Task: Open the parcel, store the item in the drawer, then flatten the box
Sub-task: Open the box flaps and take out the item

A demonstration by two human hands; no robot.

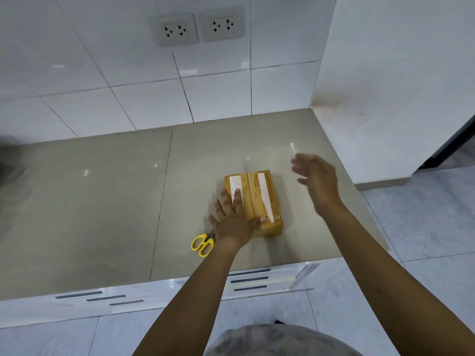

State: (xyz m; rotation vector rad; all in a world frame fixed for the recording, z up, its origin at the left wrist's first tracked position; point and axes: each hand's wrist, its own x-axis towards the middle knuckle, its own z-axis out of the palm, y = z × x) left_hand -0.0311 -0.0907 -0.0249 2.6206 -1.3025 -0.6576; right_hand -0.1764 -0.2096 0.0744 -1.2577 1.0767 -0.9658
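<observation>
A small brown cardboard parcel [262,199] with white label strips lies on the beige counter [102,206], its top flaps closed along a centre seam. My left hand [235,217] rests flat on the parcel's left half, fingers spread, thumb reaching across the near edge. My right hand [317,179] hovers open in the air to the right of the parcel, a little blurred, touching nothing. Yellow-handled scissors [202,244] lie on the counter just left of my left wrist, their blades hidden under the hand. White drawers [249,280] with dark slot handles sit below the counter's front edge.
A white tiled wall with two power sockets [198,27] backs the counter. A white side wall [385,98] bounds it on the right. The counter's right edge drops to a grey tiled floor [424,227]. More drawer fronts [100,298] run along the lower left.
</observation>
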